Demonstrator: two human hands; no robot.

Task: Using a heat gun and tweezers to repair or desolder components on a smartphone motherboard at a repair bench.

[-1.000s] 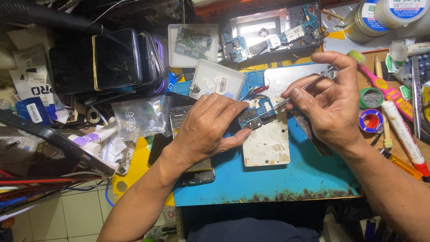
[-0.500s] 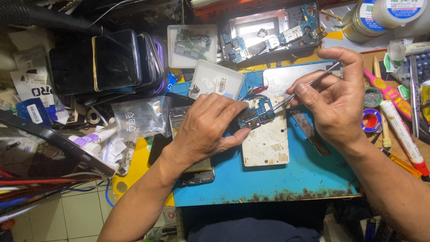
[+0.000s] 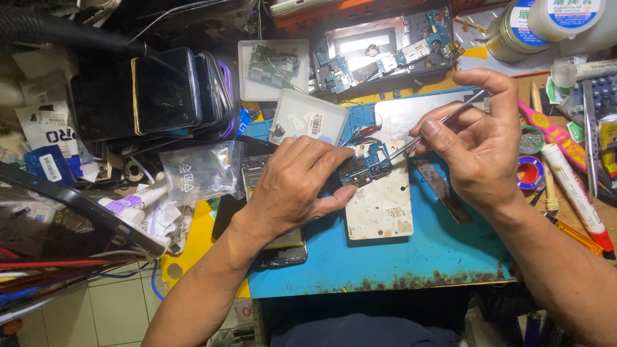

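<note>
Messy blue mat (image 3: 424, 257): hold small board (image 3: 365, 166) flat with left hand (image 3: 292, 186); keep right hand (image 3: 479, 148) pinched on tweezers (image 3: 437, 122); touch gently.

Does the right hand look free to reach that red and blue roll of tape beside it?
Probably yes: the roll of tape lies uncovered just beside the right hand, though that hand holds tweezers and would likely set them down first.

The left hand (image 3: 292, 186) lies palm down, fingers curled forward and thumb stretched to the right, forearm running in from the lower left. The right hand (image 3: 479, 144) is raised, thumb and forefinger pinched together (index arched high), forearm entering from the lower right.
</note>
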